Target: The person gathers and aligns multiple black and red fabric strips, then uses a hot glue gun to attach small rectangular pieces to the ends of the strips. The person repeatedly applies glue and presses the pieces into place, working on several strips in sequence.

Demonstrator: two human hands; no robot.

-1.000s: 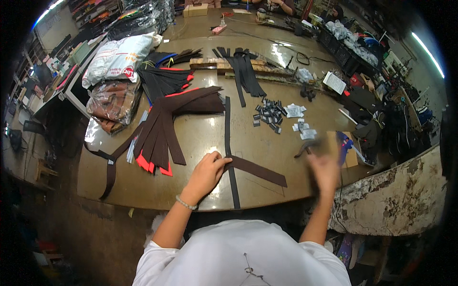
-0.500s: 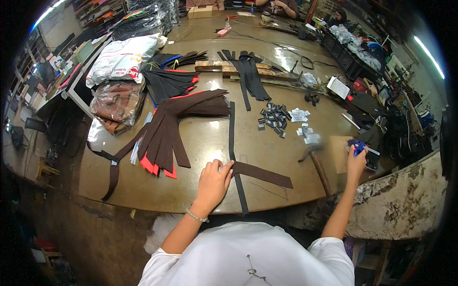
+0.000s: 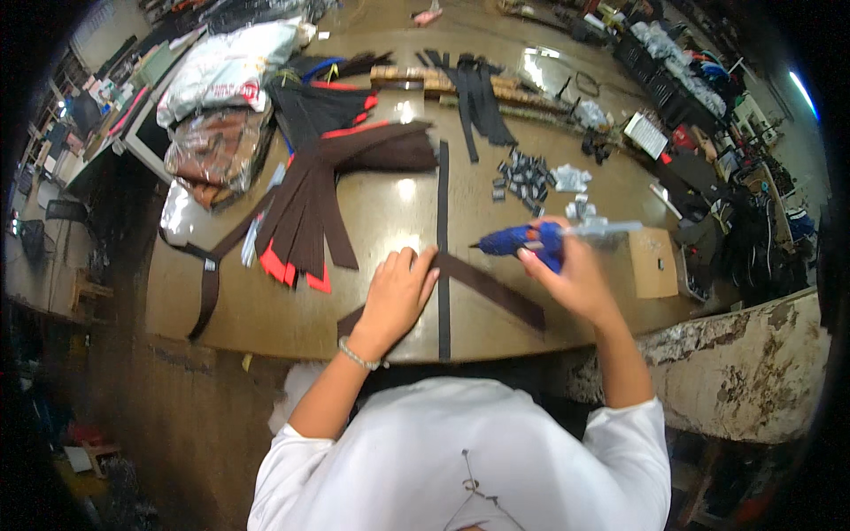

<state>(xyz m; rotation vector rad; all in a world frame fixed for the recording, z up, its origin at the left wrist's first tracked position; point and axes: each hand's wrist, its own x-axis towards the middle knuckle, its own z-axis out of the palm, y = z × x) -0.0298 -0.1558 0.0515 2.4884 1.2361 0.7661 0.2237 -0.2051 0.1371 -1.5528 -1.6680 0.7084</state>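
My left hand (image 3: 398,296) is on the table, its thumb and forefinger closed at the bend of a dark brown fabric strip (image 3: 500,292). That strip makes an upside-down V, one leg passing beneath my left hand. A narrow black strip (image 3: 444,199) lies straight away from me, touching the brown one at the bend. My right hand (image 3: 571,270), slightly blurred, grips a blue glue gun (image 3: 513,241). Its dark nozzle points left toward the bend, held a little to the right of it. A pale translucent glue stick (image 3: 615,227) juts from the gun's back.
Brown strips (image 3: 305,208) and black strips (image 3: 323,111) with red pieces are fanned at left, beside wrapped bags (image 3: 226,71). Ahead lie more black strips (image 3: 478,97) on wooden boards (image 3: 412,78) and small dark pieces (image 3: 527,177). Cardboard (image 3: 652,264) lies at right.
My right hand has brought the glue gun leftward from the table's right side to near the brown strip's bend. My left hand remains at the bend. The view has shifted somewhat.
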